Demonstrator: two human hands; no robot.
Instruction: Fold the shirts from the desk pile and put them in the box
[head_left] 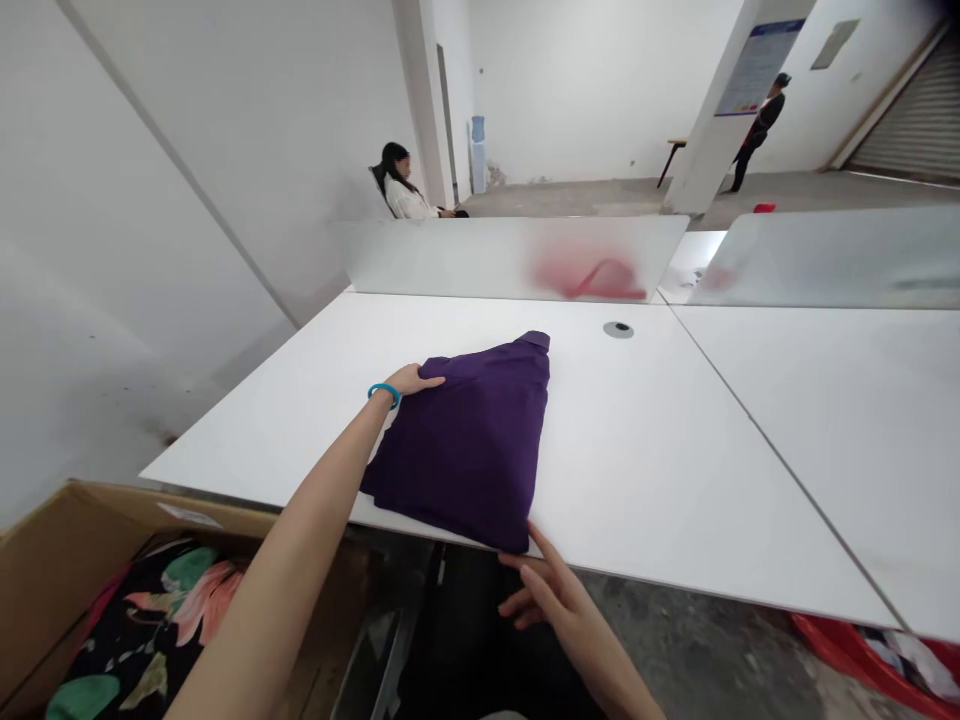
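A folded purple garment point(472, 440) lies on the white table point(667, 450), its near edge along the table's front edge. A narrow band of cloth sticks out at its far right corner. My left hand point(411, 380), with a blue band around the wrist, is on the garment's far left edge. Its thumb lies on top of the cloth and the other fingers are mostly hidden at the edge. At the near right corner, my right hand point(551, 585) touches the garment with its fingertips, the fingers apart and partly bent.
An open cardboard box point(45, 540) holding floral cloth point(180, 600) stands at the left below the table. Frosted dividers point(450, 255) run along the far edge. A red bag point(847, 660) sits below at right. Two people are in the background, one seated point(405, 195), one standing point(759, 130).
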